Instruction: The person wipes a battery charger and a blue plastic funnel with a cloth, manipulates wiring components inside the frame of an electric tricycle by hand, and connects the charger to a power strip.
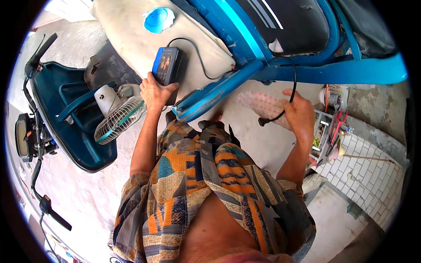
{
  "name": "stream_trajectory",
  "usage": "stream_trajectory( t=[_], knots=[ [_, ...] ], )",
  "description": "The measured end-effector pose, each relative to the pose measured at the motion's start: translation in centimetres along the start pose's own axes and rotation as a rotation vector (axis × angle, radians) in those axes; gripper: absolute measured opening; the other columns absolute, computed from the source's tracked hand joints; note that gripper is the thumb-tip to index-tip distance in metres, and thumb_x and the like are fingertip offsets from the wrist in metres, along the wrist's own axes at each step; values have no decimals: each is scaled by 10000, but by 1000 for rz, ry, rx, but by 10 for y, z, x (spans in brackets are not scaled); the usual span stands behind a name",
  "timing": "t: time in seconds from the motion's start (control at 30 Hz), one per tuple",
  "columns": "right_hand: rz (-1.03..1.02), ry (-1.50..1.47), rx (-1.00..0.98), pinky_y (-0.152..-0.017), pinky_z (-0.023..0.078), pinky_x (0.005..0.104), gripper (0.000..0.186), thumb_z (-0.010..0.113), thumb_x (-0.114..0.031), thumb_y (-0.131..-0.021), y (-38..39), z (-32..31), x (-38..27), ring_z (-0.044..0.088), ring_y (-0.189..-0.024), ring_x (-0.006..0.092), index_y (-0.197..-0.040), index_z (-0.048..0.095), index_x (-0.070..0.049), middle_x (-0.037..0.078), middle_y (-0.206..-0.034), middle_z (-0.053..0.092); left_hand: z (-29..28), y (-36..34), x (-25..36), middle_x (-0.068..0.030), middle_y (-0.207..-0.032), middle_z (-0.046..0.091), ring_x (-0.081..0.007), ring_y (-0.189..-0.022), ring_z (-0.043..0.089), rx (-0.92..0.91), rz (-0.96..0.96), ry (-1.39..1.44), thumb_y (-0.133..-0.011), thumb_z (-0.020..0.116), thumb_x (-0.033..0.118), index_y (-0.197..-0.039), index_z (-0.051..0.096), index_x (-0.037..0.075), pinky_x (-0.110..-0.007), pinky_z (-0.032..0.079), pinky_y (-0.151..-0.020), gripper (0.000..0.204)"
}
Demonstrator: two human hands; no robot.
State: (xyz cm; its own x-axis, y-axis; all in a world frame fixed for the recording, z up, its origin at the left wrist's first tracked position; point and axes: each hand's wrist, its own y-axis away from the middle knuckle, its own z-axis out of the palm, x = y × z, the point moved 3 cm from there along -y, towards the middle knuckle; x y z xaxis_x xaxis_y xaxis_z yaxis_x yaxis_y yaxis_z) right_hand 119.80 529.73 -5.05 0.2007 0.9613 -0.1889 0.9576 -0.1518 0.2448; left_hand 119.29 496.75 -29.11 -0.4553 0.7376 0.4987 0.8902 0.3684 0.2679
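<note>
My left hand (156,93) grips the lower end of a black-and-blue box (166,63), probably a charger, on a beige cloth (123,30), with a thin cord running from it. My right hand (297,115) is closed on a black cable (294,74) hanging over the blue vehicle frame (333,72); its plug (264,121) dangles left of that hand. Behind the cable is a pale, pink-patterned item (256,101) that I cannot make out. A light blue round object (158,19) lies on the cloth.
At left stand a teal scooter front (66,144) with handlebars (33,74) and a fan (118,122). A blue rail (219,94) crosses before me. Tools (337,122) and a stepladder-like metal frame (320,120) are at right, beside a white-tiled surface (364,175).
</note>
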Motion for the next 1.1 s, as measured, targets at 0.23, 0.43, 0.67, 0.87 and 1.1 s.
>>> stream_trajectory(
  t=[0.23,0.43,0.67,0.87,1.1],
  knots=[
    [69,83,3,-744,443,462,260,521,-133,-777,-7,6,27,605,-772,400,-986,632,-26,217,-733,629,-8,-1,-45,-276,-1132,568,-330,-973,611,-58,-267,566,-561,795,392,-1234,442,-118,-361,476,-857,915],
    [-373,-253,105,-637,446,356,169,564,-116,-817,-66,-11,-73,580,-669,248,-945,625,-23,137,-744,625,-21,11,-77,-240,-1154,551,-272,-974,603,-134,-447,943,-586,811,313,-1321,338,-125,-334,493,-838,977],
    [-636,-699,184,-563,460,266,276,595,-112,-784,-182,-71,-222,589,-627,114,-1010,642,39,96,-758,652,-19,13,-36,-259,-1156,541,-280,-952,616,-180,-494,1171,-632,789,290,-1326,278,-135,-342,517,-805,961],
    [-797,-894,194,-579,450,218,206,622,-69,-798,-165,-64,-262,570,-641,81,-966,643,50,67,-762,645,26,-22,-9,-239,-983,618,-349,-900,624,23,-503,789,-592,796,401,-1083,496,-92,-407,511,-795,758],
    [-540,-710,214,-690,504,243,256,608,-217,-849,-114,-41,-143,656,-782,125,-1058,681,-87,63,-932,689,41,-59,61,-238,-1239,413,-382,-1203,365,85,-380,402,-554,793,465,-1187,361,-3,-546,332,-955,898]
  ],
)
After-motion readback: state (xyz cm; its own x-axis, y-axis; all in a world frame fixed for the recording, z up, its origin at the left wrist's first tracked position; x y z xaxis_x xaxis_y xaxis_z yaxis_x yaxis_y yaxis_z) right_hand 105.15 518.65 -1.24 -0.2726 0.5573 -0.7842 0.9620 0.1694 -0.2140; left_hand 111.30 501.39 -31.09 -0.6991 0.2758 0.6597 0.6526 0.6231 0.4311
